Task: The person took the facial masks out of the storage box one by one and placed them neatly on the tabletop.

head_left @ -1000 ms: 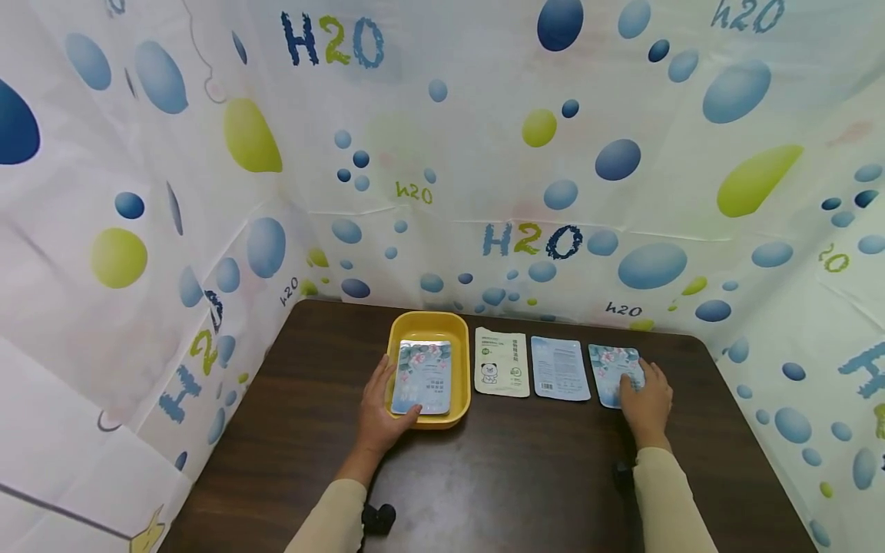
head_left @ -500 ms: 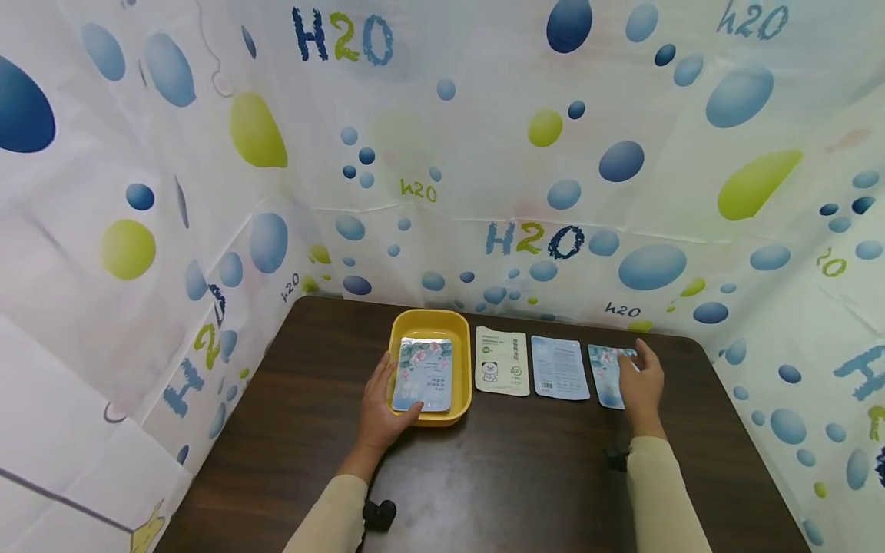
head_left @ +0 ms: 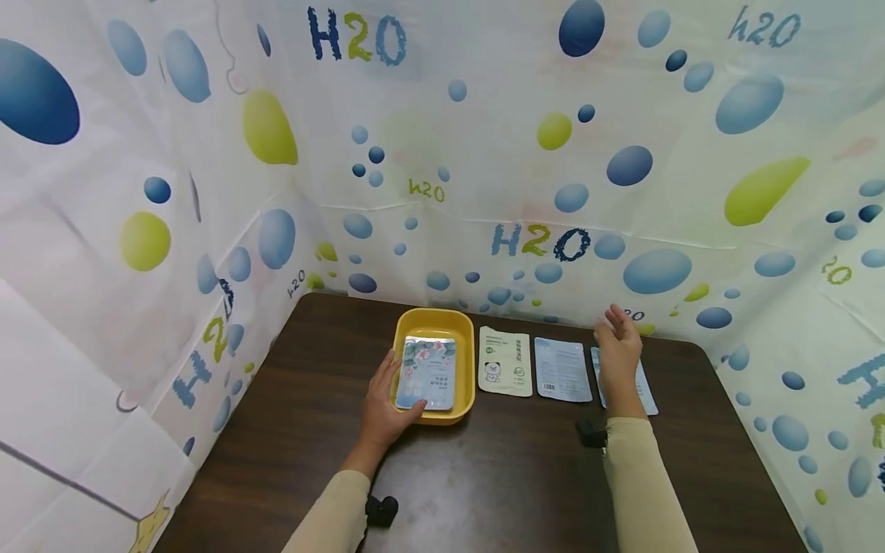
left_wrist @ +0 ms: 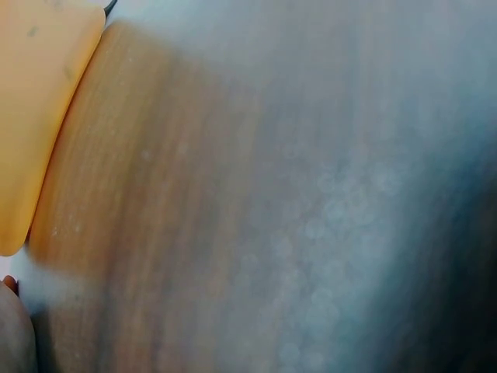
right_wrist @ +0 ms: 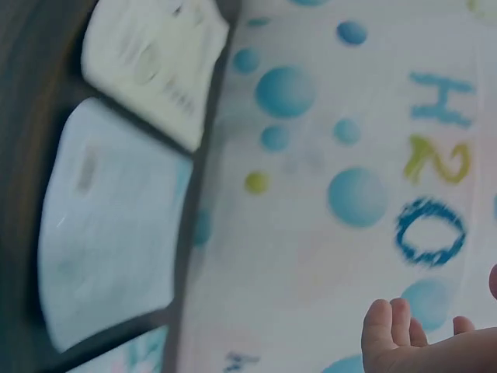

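My left hand (head_left: 389, 411) rests against the near left corner of a yellow tray (head_left: 433, 315), with fingers along its left rim and the thumb stretched out over its front edge. A flat blue sachet with pink flowers (head_left: 429, 372) lies in the tray, overlapped at its lower corner by the thumb. My right hand (head_left: 618, 353) is raised in front of the rightmost blue sachet (head_left: 647, 392), hiding much of it. Fingers extended and nothing held, the right hand (right_wrist: 427, 342) shows against the wall sheet in the right wrist view.
Right of the tray lie a cream sachet with a bear print (head_left: 505, 361) and a pale blue printed sachet (head_left: 563, 370), in a row on the brown table (head_left: 512, 476). A white patterned sheet (head_left: 442, 138) rises behind the table and along both sides.
The right hand has lifted off the rightmost sachet and moved left and up, its fingers now raised. That sachet stays on the table. The left hand keeps its place at the tray.
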Demonstrator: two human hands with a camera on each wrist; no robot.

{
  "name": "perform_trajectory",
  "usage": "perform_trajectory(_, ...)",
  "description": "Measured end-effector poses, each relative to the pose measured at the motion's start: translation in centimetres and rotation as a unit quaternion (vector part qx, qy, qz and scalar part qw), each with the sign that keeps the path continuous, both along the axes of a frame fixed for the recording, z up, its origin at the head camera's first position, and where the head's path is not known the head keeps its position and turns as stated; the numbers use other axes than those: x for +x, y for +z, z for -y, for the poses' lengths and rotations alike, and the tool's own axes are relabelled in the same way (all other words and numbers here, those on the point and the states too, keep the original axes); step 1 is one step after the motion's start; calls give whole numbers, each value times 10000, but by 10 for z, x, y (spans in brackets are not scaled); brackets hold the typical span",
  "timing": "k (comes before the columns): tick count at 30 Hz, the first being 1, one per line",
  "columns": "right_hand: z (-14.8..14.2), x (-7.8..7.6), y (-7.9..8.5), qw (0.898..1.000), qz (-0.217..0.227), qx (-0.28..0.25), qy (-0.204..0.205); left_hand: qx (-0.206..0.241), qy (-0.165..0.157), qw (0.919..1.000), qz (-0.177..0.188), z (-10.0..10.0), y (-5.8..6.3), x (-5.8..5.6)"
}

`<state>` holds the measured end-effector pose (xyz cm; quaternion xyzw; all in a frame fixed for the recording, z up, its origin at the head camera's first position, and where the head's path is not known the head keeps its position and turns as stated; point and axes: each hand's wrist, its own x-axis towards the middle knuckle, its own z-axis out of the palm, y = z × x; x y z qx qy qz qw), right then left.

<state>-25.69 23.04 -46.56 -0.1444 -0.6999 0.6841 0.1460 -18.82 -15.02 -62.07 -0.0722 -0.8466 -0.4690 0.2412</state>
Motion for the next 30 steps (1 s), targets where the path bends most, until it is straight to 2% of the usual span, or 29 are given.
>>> perform_trajectory(8, 37, -9, 11, 9977, -284, -290, 536, 33, 20, 10000, 23, 0, 0, -1)
perform_trajectory(18, 93, -10, 20, 9903, -646, -392, 1163, 26, 5, 9999, 170, 1, 1, -1)
perform_trajectory(24, 121, -7, 20, 9866, -513, -331, 1511, -76, 17, 9998, 178, 2, 0, -1)
perform_trajectory(30, 150, -2, 8, 9827, -353, -407, 1772, -102, 23, 9999, 116, 1, 0, -1)
